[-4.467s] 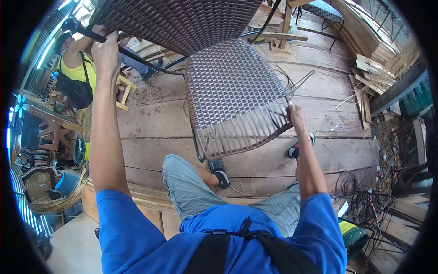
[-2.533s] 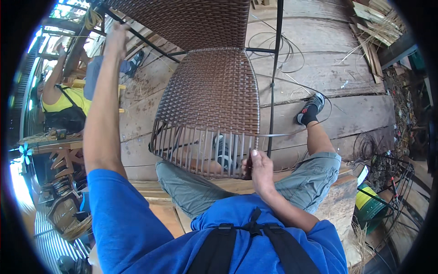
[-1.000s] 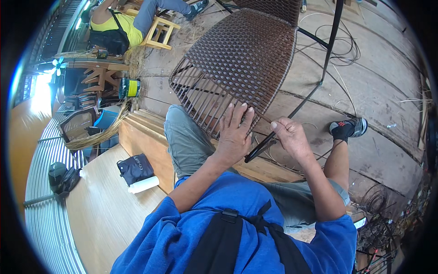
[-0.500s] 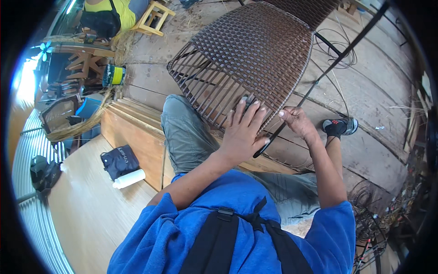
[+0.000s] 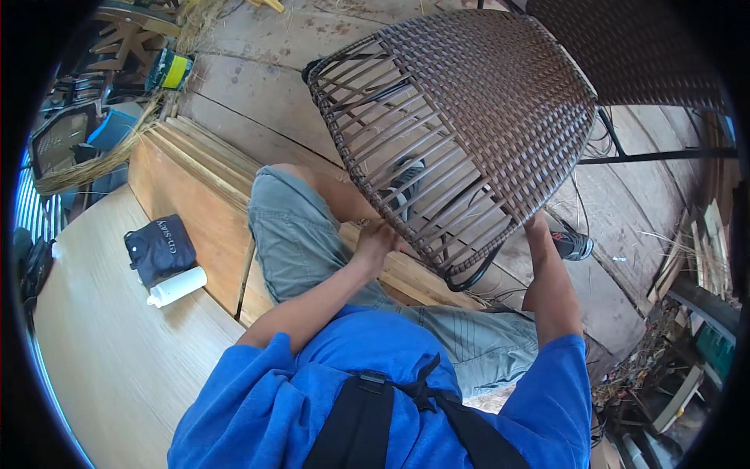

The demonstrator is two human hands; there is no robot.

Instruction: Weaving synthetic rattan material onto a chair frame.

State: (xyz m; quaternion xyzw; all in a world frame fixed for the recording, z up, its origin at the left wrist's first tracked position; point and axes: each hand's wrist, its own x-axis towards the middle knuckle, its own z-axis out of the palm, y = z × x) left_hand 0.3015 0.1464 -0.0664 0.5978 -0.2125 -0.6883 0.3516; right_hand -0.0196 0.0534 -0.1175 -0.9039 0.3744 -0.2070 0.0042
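Note:
A brown woven chair point(image 5: 508, 102) stands before me. Dense weave covers the far part of its seat. Nearer me, bare parallel strands point(image 5: 406, 129) span the frame with gaps between them. My left hand point(image 5: 376, 244) is closed at the near left rim of the seat, its fingertips partly hidden there. My right hand point(image 5: 537, 225) reaches under the seat's right edge, and its fingers are hidden. A dark strip point(image 5: 478, 275) hangs in a loop below the seat's near corner. Through the gaps a dark shoe point(image 5: 406, 184) shows on the floor.
To my left, a wooden board surface point(image 5: 101, 328) bears a dark pouch point(image 5: 162, 248) and a white bottle point(image 5: 178, 287). Stacked planks point(image 5: 207, 168) lie beside my left knee. A dark bucket with a yellow band point(image 5: 168, 70) stands farther off. Scrap pieces point(image 5: 672, 375) litter the right side.
The chair has turned and come closer. My left hand has left the strands for the seat's near left rim. My right hand has moved from the long strip to under the right edge.

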